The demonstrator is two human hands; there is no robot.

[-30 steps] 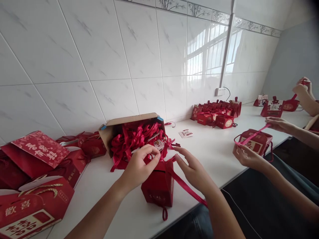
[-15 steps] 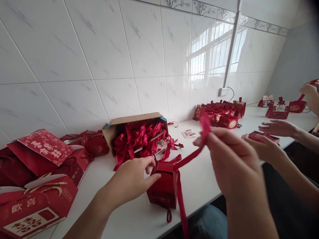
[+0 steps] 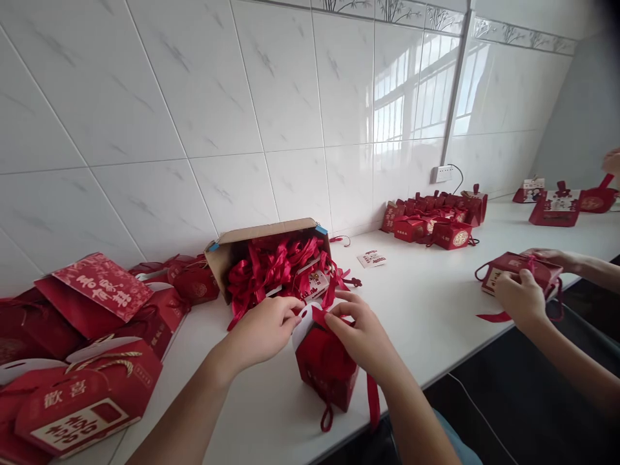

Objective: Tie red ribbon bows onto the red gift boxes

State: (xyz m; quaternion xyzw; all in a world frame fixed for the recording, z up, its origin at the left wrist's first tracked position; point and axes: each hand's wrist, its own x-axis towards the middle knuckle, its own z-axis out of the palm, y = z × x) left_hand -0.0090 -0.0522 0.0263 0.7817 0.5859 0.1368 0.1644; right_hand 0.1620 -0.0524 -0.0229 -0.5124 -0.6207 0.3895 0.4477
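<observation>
A small red gift box (image 3: 323, 368) stands on the white table in front of me, its top flap raised and showing a white inner side with a hole. My left hand (image 3: 268, 326) pinches the edge of this flap between thumb and fingers. On the box's right, my right hand (image 3: 356, 326) grips a red ribbon (image 3: 372, 402) near the flap; the ribbon's tail hangs down past the table edge. A dark red cord loop sticks out at the box's lower front. Behind my hands, a cardboard box (image 3: 268, 227) lies on its side, full of red ribbons.
Red gift boxes (image 3: 90, 403) with rope handles crowd the left. More red boxes (image 3: 436, 219) stand along the wall at right, near a white card (image 3: 372, 259). A co-worker's hands (image 3: 520, 300) hold another red box (image 3: 513, 268) at the right table edge.
My right hand has come down and left with the ribbon, from raised in the air to the box top. The flap now stands up in my left fingers. The co-worker's hands have closed on their box.
</observation>
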